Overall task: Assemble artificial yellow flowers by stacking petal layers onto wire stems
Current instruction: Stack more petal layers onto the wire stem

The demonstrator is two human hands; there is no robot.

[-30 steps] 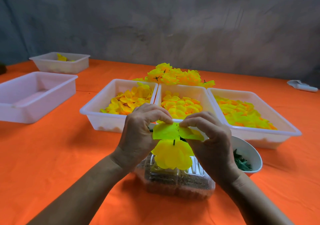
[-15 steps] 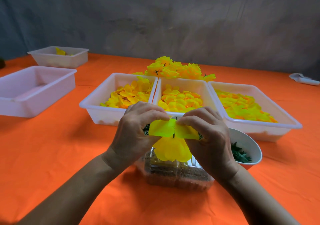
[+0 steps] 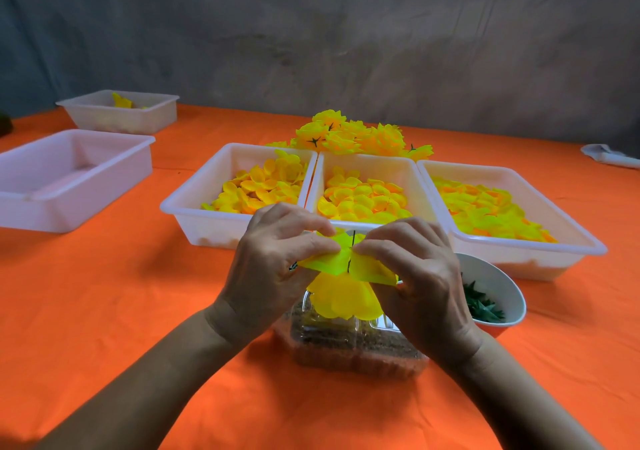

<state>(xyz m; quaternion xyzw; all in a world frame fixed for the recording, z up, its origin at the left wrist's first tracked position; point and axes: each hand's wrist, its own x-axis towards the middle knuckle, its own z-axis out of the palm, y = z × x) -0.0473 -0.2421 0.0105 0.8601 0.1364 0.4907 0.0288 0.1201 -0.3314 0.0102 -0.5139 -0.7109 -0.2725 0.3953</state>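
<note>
My one view comes from a head-worn camera, looking forward and down across the orange cloth-covered table [image 3: 104,311] toward the grey mottled back wall [image 3: 346,34]. It sits close above the near edge (wide-angle, so the edges bow), with three white plastic trays of yellow petals [image 3: 214,221] mid-scene and the far table edge still in frame.

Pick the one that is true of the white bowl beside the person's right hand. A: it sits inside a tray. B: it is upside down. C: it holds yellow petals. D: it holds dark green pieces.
D: the white bowl stands upright on the orange cloth, with dark green pieces inside.
</note>
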